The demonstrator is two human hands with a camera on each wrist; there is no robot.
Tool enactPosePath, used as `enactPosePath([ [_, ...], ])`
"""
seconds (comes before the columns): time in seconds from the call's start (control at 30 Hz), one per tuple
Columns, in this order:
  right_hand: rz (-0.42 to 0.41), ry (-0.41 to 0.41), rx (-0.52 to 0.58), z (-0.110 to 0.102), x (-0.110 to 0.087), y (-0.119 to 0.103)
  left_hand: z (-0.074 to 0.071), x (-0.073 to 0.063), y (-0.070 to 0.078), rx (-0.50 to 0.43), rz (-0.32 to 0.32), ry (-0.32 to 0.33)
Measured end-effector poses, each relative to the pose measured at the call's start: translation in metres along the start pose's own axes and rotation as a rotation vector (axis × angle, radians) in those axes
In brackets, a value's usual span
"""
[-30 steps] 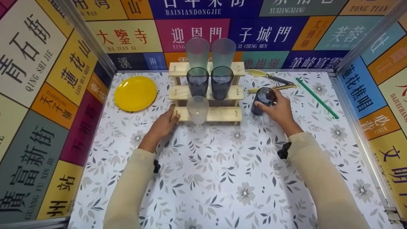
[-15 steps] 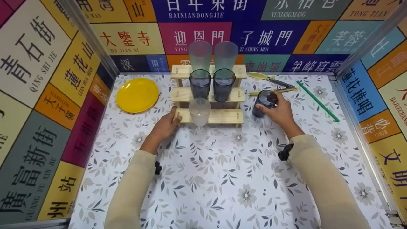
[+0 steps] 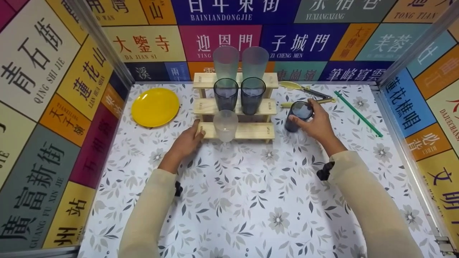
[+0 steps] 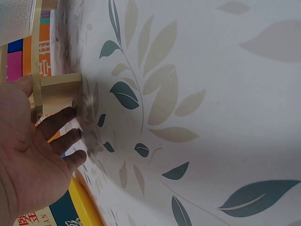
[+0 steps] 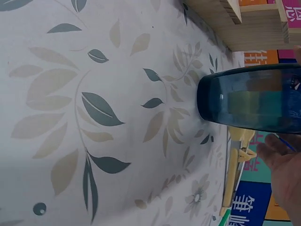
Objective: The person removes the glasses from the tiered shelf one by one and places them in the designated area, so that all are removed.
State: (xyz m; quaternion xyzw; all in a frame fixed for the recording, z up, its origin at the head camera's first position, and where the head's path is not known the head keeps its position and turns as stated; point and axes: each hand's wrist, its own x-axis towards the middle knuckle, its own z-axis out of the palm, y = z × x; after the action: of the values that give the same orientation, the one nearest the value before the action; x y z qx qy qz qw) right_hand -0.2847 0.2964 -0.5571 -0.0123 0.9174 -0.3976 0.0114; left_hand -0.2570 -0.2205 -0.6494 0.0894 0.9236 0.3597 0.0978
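A three-step wooden rack [image 3: 254,131] stands at the back middle of the table. My left hand [image 3: 187,141] holds the left end of its lowest step, thumb on top, as the left wrist view also shows. On that step stands a clear frosted cup [image 3: 225,126]. Two dark glass cups [image 3: 226,95] fill the middle step, and two tall frosted cups [image 3: 255,62] the top one. To the right of the rack, my right hand [image 3: 320,122] has thumb and fingers around another dark glass cup [image 3: 294,123], upright on the table in the right wrist view [image 5: 249,99].
A yellow plate [image 3: 155,107] lies left of the rack. Behind the right-hand cup are yellow-tipped tongs [image 3: 315,92], and further right a green straw [image 3: 358,114]. Printed panels [image 3: 220,39] wall in the back and both sides of the flowered tabletop [image 3: 229,200].
The view tilted slightly between the first two frames. My right wrist has shifted a little to the right, its fingers still at the dark cup. The left hand and rack keep their places.
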Motion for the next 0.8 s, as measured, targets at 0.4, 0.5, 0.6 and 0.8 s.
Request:
enactPosePath([
  [0.4, -0.099, 0.033, -0.052, -0.017, -0.009, -0.029, -0.011, -0.015, 0.023, -0.006, -0.01, -0.008],
  [0.5, -0.143, 0.042, -0.063, -0.017, -0.012, -0.038, -0.017, -0.021, 0.037, 0.011, -0.022, -0.023],
  [0.6, -0.203, 0.057, -0.064, -0.016, -0.013, -0.047, -0.013, -0.016, 0.029, 0.014, -0.023, -0.025],
  [0.8, -0.29, 0.044, -0.064, -0.01, -0.019, -0.065, 0.008, 0.012, -0.019, 0.028, 0.005, -0.027],
])
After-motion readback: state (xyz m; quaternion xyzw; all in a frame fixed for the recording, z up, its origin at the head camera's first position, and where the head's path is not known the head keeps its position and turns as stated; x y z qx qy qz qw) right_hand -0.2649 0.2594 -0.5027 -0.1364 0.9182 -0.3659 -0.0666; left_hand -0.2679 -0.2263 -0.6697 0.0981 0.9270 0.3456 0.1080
